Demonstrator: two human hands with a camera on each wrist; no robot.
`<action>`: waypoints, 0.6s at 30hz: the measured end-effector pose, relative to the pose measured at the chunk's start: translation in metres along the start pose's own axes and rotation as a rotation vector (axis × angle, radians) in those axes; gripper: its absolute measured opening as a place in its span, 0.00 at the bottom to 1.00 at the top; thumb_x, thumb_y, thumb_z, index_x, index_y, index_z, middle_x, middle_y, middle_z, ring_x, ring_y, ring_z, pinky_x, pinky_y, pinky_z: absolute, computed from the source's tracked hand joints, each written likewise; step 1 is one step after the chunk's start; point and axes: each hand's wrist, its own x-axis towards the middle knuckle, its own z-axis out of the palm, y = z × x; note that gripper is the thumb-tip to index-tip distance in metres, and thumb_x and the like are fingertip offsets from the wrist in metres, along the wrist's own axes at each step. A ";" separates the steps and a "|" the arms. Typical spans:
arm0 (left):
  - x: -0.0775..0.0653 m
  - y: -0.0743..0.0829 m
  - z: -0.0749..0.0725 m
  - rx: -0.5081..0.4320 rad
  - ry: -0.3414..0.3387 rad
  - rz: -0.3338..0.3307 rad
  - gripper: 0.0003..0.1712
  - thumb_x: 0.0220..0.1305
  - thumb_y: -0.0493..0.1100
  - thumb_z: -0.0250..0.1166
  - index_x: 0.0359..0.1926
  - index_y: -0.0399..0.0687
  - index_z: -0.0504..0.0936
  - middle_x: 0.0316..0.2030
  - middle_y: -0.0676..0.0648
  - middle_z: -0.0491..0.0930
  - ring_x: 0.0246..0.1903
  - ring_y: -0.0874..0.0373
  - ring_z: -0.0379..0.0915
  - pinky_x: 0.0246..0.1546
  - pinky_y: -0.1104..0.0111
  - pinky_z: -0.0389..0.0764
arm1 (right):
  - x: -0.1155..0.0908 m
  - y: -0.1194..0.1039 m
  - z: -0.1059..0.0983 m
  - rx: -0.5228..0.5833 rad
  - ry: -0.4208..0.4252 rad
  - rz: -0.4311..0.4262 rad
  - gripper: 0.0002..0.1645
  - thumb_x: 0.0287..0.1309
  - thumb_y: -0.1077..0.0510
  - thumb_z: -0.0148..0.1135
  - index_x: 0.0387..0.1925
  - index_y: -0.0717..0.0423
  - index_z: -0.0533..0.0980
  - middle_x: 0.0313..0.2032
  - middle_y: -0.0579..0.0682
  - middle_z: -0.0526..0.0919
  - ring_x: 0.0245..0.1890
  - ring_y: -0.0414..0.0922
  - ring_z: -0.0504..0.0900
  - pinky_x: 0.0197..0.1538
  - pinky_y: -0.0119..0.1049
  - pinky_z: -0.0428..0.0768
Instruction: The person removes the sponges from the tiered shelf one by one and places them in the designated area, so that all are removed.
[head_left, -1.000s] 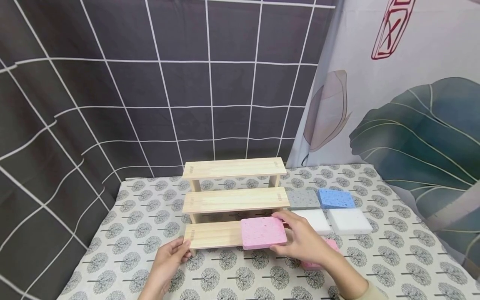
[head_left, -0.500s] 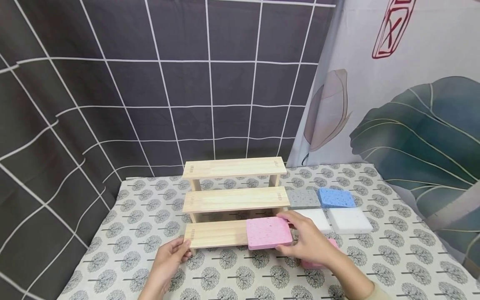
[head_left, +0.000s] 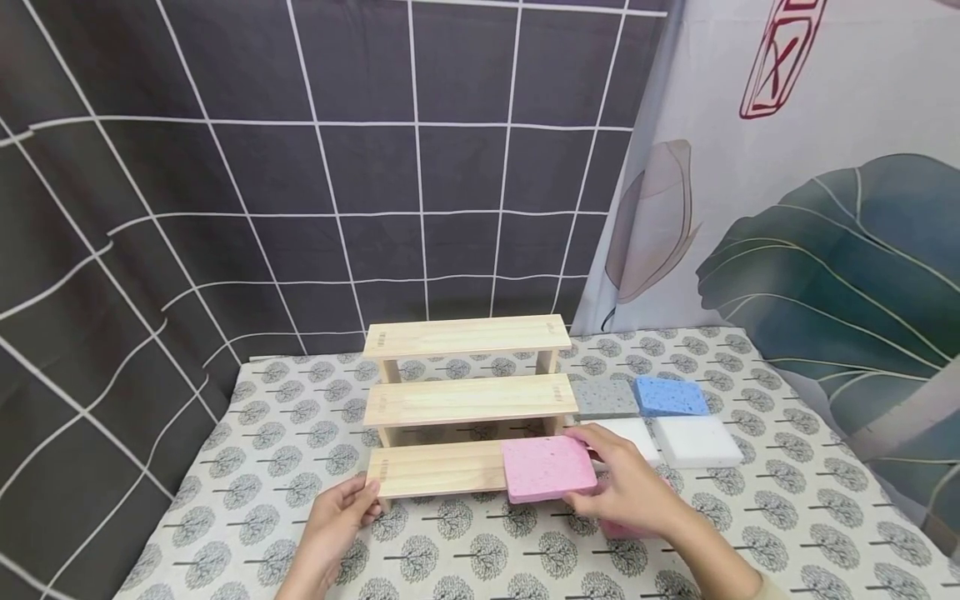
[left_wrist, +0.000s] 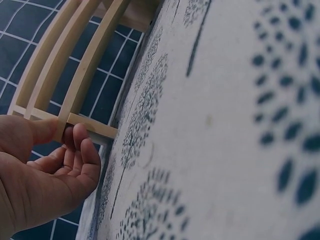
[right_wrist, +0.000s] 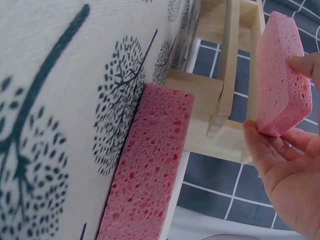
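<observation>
My right hand grips a pink sponge by its right side, thumb at the near edge and fingers at the far edge. The sponge overlaps the right end of the lowest board of a three-tier wooden shelf in the head view. In the right wrist view the same speckled sponge sits between thumb and fingers, beyond the board's edge. My left hand pinches the left front corner of that lowest board. From the left wrist, my hand shows its thumb on the board and the other fingers curled beneath.
A second pink sponge lies on the tree-patterned tablecloth beneath my right forearm. Right of the shelf lie a grey sponge, a blue sponge and two white blocks, one block farther right. Dark gridded cloth hangs behind.
My right hand has slid the pink sponge rightward, towards the right end of the lowest board, baring more of the wood. My left hand stays at the left corner.
</observation>
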 end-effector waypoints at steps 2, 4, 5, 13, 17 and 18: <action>0.000 0.000 0.000 0.001 0.001 0.000 0.28 0.75 0.39 0.58 0.64 0.18 0.67 0.39 0.42 0.81 0.37 0.56 0.77 0.37 0.73 0.83 | -0.001 0.000 -0.001 -0.003 0.000 0.024 0.47 0.40 0.64 0.80 0.65 0.62 0.70 0.56 0.56 0.78 0.50 0.59 0.82 0.35 0.29 0.86; 0.000 0.000 0.000 -0.002 0.001 -0.001 0.28 0.75 0.39 0.58 0.64 0.18 0.67 0.39 0.42 0.81 0.37 0.56 0.77 0.37 0.73 0.83 | -0.002 0.001 -0.001 -0.007 -0.003 0.038 0.48 0.39 0.64 0.79 0.65 0.63 0.70 0.56 0.56 0.78 0.49 0.58 0.82 0.34 0.29 0.86; 0.000 0.000 0.000 -0.004 0.002 -0.002 0.28 0.75 0.39 0.58 0.64 0.18 0.67 0.39 0.42 0.81 0.37 0.56 0.77 0.37 0.73 0.83 | -0.003 0.001 -0.001 0.000 -0.003 0.045 0.48 0.38 0.65 0.79 0.65 0.62 0.70 0.56 0.55 0.78 0.48 0.57 0.82 0.33 0.29 0.86; 0.000 -0.001 -0.001 -0.001 -0.003 0.003 0.29 0.75 0.39 0.58 0.65 0.18 0.65 0.39 0.42 0.81 0.37 0.56 0.77 0.37 0.73 0.83 | -0.006 0.005 -0.003 0.021 0.004 0.051 0.47 0.38 0.66 0.78 0.65 0.60 0.70 0.58 0.58 0.77 0.44 0.53 0.84 0.30 0.31 0.86; -0.001 0.000 -0.001 -0.009 -0.007 0.008 0.29 0.75 0.38 0.57 0.65 0.17 0.65 0.39 0.42 0.81 0.37 0.56 0.77 0.37 0.72 0.83 | -0.007 0.004 -0.007 0.049 -0.004 0.070 0.48 0.40 0.67 0.78 0.65 0.60 0.69 0.58 0.62 0.75 0.31 0.44 0.86 0.24 0.33 0.86; -0.001 0.000 -0.001 -0.008 -0.006 0.008 0.29 0.75 0.39 0.57 0.65 0.17 0.65 0.39 0.42 0.81 0.37 0.56 0.77 0.37 0.72 0.83 | -0.008 0.004 -0.007 0.046 -0.003 0.070 0.47 0.40 0.67 0.78 0.65 0.59 0.69 0.58 0.62 0.75 0.27 0.40 0.85 0.23 0.34 0.85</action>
